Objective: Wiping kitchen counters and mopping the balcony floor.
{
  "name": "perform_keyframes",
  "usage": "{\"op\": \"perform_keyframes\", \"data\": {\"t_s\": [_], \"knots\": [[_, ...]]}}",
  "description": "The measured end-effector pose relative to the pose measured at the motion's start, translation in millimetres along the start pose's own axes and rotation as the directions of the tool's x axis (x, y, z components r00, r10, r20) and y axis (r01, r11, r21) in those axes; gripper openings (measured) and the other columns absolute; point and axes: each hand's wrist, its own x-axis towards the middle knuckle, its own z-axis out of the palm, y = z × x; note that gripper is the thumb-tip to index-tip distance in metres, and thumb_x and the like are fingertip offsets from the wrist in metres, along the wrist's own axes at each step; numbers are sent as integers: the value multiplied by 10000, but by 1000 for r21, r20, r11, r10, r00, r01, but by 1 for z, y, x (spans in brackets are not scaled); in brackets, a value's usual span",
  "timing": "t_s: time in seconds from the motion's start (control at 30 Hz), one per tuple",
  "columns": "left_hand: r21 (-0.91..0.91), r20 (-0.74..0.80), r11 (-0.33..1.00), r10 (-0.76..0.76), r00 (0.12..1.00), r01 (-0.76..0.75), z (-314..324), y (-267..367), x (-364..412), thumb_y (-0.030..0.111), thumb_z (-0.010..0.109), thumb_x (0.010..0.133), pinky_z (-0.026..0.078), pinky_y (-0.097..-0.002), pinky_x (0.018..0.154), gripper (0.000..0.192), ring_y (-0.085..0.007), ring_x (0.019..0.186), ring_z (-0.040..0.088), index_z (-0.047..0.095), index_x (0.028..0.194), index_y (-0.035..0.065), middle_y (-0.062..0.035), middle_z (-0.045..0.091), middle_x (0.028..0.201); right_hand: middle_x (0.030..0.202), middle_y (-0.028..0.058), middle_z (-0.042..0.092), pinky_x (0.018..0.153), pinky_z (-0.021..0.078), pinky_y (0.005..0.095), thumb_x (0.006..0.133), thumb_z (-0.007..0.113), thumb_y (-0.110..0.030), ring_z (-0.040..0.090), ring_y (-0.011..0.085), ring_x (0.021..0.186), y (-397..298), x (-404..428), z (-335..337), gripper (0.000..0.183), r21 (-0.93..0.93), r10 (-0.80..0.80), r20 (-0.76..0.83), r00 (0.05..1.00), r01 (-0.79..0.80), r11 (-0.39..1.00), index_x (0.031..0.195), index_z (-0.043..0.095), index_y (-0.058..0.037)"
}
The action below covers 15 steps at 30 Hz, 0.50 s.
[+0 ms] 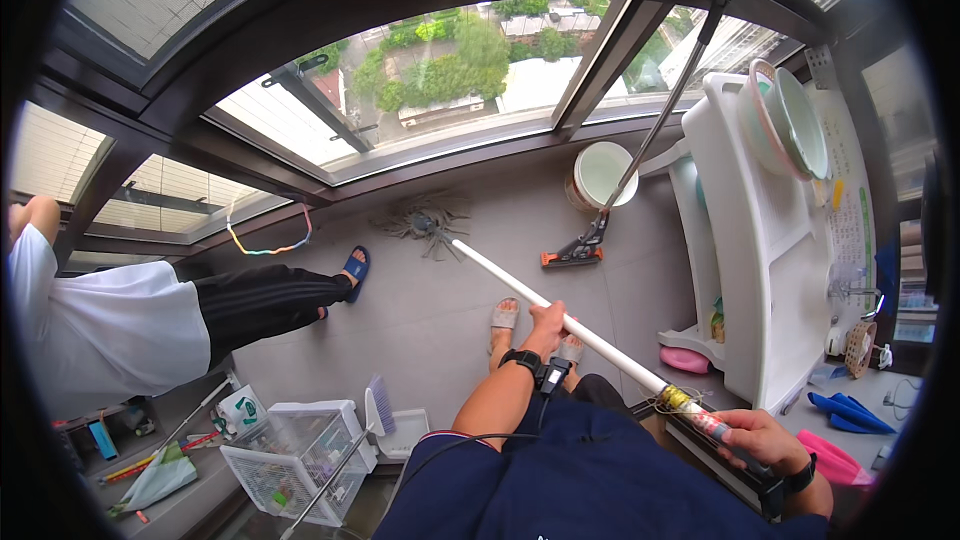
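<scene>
A string mop's grey head (424,225) lies spread on the tiled floor below the window. Its white pole (517,281) slants from there towards my body. Around the middle of the pole my left hand (550,321) is closed. Near the grey end of the handle, my right hand (757,439) grips it, just behind a patch of coloured wrapping. A second mop with an orange and black head (572,258) stands to the right of the string mop, its metal pole leaning on the window frame. Behind it is a white bucket (604,174).
Another person in a white shirt (127,322) stands at the left, one blue slipper (357,273) near the mop head. A white sink unit (795,300) with basins (796,124) lines the right side. A white mesh basket (292,457) and a dustpan (405,431) are at lower left.
</scene>
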Motion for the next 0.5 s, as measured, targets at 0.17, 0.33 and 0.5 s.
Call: {"op": "perform_keyframes", "data": {"t_s": [0.17,0.33,0.5], "knots": [[26,146,998,-60,987,57,62,3,-19,73,575,825,614,-453,576,385,-290,671,658,325,1101,-24,-159,519,905,738,-1,592,511,403,199,966,553,-108,518,59,565,-20,-47,17,378,-13,-42,-153,987,41,999,1335,584,-36],[-171,396,979,-37,918,113,77,14,-36,57,613,828,611,-458,633,246,-273,671,632,431,969,-29,-138,527,848,761,2,631,551,445,205,933,607,-143,560,55,604,-48,-79,21,459,-269,-60,-188,980,7,963,1381,562,-53],[-188,321,981,26,947,37,38,25,-42,19,604,845,613,-443,637,126,-258,617,592,503,777,-15,-121,525,788,828,16,633,614,483,228,953,603,-153,570,71,666,-29,-53,13,491,-174,4,-25,1000,-8,985,1427,512,-63]]}}
